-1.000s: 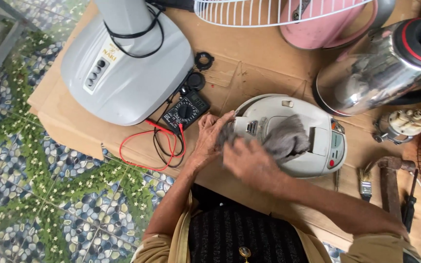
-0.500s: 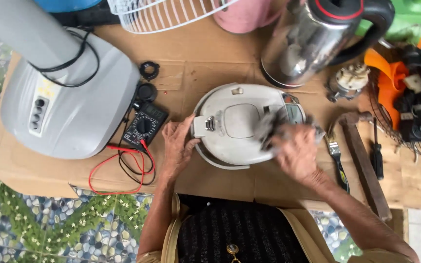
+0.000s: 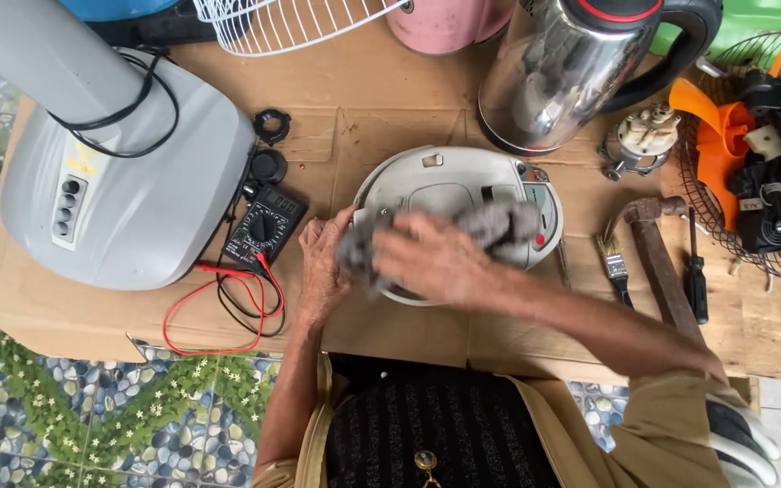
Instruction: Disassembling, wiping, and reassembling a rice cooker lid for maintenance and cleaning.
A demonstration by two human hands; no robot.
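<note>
We are looking down at a grey fan base (image 3: pixel 128 181) lying well off to the left of our left hand (image 3: pixel 325 262), its black cord looping over the top, while a shiny steel kettle (image 3: pixel 571 77) is standing beyond our right hand (image 3: pixel 436 258), up and to the right of it. Between our two hands, a round white appliance lid (image 3: pixel 458 185) is lying flat on the brown cardboard (image 3: pixel 363 126), and we are steadying its left edge with the left hand, fingers curled loosely against the rim, gripping nothing else. Our right hand is pressing a grey cloth (image 3: pixel 499 221) onto the near part of the lid, fingers bent over the bunched cloth and holding it down; the cloth is trailing out past the hand toward the right. A hammer (image 3: pixel 657 258) is lying to the right of the right hand, with a small paintbrush (image 3: pixel 614 262) and a black screwdriver (image 3: pixel 695 276) beside it. Just left of the left hand, a black multimeter (image 3: pixel 264 226) is sitting with its red and black leads (image 3: pixel 219 312) curling toward us
</note>
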